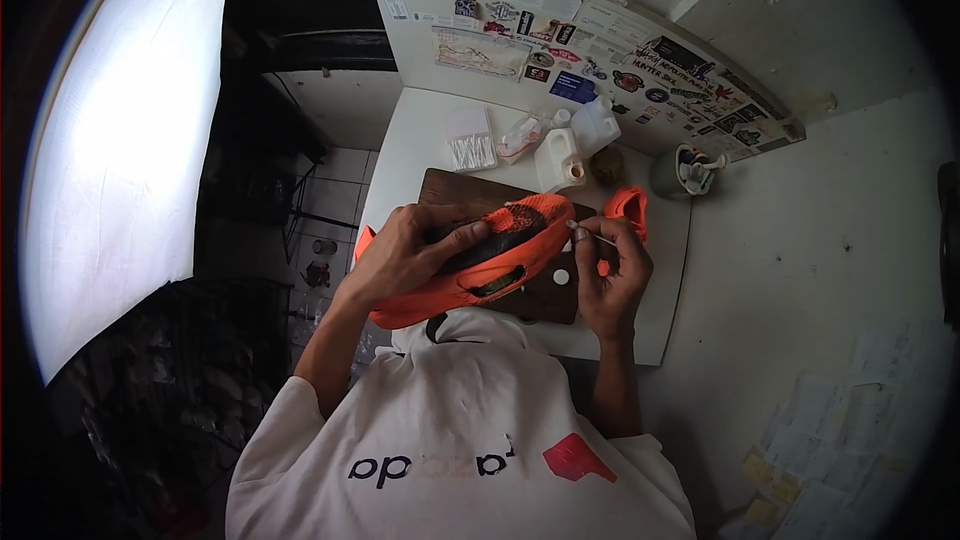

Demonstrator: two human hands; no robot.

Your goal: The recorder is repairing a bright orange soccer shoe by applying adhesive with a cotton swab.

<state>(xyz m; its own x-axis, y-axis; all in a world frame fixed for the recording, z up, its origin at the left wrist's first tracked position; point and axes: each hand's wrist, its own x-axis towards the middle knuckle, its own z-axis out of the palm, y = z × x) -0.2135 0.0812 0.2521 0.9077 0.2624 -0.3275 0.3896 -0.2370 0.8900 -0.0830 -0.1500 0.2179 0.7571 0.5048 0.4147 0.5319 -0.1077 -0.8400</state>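
Observation:
My left hand [405, 250] grips an orange shoe [450, 305] with dark parts, its thumb spread over the upper side. The shoe is held up above a dark brown board [450, 187], tilted, one end toward my right hand. Pinched between the thumb and fingers of my right hand [612, 285] is a thin white cotton swab [601, 238]. Its tip is close to the shoe's right end; whether the two touch I cannot tell. A second orange shoe [628, 204] stands just beyond my right hand, partly hidden by it.
At the table's far side are a box of cotton swabs [472, 152], an open white plastic bottle [556, 160] and a translucent jug [597, 126]. A small white cap [561, 278] lies on the board. A pot of tools [690, 172] stands by the stickered panel [600, 45].

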